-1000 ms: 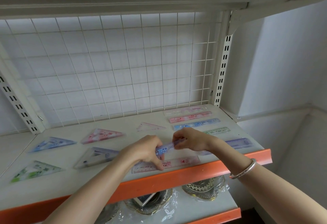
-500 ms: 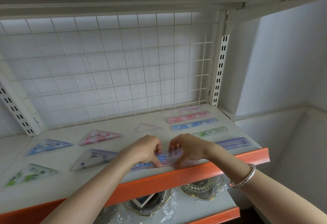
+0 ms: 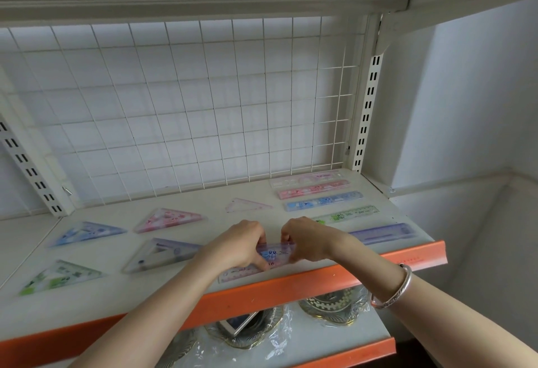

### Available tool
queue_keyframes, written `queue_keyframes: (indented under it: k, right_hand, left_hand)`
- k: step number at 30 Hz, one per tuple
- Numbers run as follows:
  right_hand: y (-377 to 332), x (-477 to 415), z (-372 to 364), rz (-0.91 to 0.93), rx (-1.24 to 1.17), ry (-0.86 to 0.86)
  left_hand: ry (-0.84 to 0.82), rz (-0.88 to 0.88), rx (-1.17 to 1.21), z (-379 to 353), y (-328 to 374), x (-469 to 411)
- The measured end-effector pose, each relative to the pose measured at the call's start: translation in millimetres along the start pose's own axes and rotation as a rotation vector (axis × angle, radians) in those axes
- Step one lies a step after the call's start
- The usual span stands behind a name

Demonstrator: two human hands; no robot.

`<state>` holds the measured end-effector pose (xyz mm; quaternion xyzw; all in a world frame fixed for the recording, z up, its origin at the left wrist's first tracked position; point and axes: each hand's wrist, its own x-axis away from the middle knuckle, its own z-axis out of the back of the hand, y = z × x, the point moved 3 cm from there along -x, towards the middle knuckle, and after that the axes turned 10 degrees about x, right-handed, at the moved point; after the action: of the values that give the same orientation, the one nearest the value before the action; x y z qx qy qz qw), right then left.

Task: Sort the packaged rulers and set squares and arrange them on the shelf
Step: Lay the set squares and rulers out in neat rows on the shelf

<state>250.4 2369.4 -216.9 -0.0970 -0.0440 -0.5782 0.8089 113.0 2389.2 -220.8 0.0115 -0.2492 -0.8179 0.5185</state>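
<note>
I hold one ruler in both hands at the front of the shelf (image 3: 203, 210), near its orange edge (image 3: 349, 270). My left hand (image 3: 238, 247) has its fingers curled round the left end of the held ruler (image 3: 275, 253), and my right hand (image 3: 305, 241) pinches the right end. The held ruler is blue with little pictures on it and is in a clear pack. It sits right over the front pink ruler (image 3: 240, 274), which lies flat on the shelf by the edge. I cannot tell if the two touch. On the right side of the shelf more rulers lie in a row, one in front of the other. At the back is the clear ruler (image 3: 305, 179), then the back pink ruler (image 3: 314, 190), the blue ruler (image 3: 323, 201), the green ruler (image 3: 346, 213) and the purple ruler (image 3: 381, 232). On the left side lie the set squares, all flat and apart from each other. They are the small pink set square (image 3: 247, 204), the big pink set square (image 3: 168, 219), the blue set square (image 3: 87, 232), the purple set square (image 3: 160, 254) and the green set square (image 3: 61, 276). Behind them stands a white wire grid (image 3: 203, 105). I wear a silver bracelet (image 3: 393, 286) on my right wrist. On the shelf below lie plates in plastic wrap (image 3: 334, 302).
</note>
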Motion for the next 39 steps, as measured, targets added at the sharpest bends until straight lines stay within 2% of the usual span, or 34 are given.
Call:
queue_keyframes:
  k: [5,10,15,25,27,29,31,33,36,39]
  right_hand:
    - [-2,2,-1,0.032,0.092,-0.017]
    - [3,3,1,0.037,0.0,-0.033]
    - [3,2,1,0.012,0.008,-0.066]
    - [10,1,6,0.055,-0.244,0.116]
    - [18,-1,13,0.041,-0.348,0.172]
    - [27,-4,22,-0.007,-0.441,0.336]
    - [36,-7,30,-0.13,-0.522,0.561]
    - [41,-9,32,-0.264,-0.732,0.664]
    - [40,-19,27,-0.347,-1.138,0.537]
    - [31,-25,25,-0.299,-1.415,0.394]
  left_hand:
    - [-0.01,-0.005,-0.003,-3,0,2]
    - [0.007,-0.036,0.007,-2,-3,4]
    - [0.021,-0.031,0.052,8,-5,3]
    - [-0.019,-0.023,0.127,18,-10,-2]
    - [0.004,-0.036,0.165,25,-11,-4]
    - [0.067,-0.045,0.242,33,-12,-4]
    - [0.169,-0.027,0.369,41,-16,-8]
    - [0.251,-0.001,0.546,44,-19,-14]
    - [0.335,0.021,0.789,46,-15,-23]
    - [0.375,0.008,0.847,46,-5,-30]
